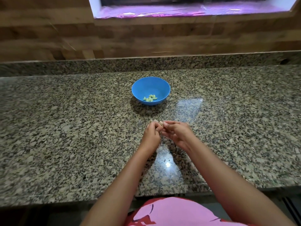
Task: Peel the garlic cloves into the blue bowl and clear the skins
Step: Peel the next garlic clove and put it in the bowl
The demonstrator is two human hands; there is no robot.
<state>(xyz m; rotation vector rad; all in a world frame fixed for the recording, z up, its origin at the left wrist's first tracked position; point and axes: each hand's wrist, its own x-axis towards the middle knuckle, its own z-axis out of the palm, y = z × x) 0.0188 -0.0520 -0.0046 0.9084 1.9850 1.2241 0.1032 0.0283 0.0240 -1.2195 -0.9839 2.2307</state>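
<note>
Fingers of left hand (151, 133) and right hand (176, 132) pinched one garlic clove (161, 123); blue bowl (150, 84) held peeled cloves (150, 98).

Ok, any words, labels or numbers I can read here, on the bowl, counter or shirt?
No text can be read.
The blue bowl: plain, no label.
The counter: no text.
The pink shirt: red marks, cut off by the frame; cannot tell whether letters.
</note>
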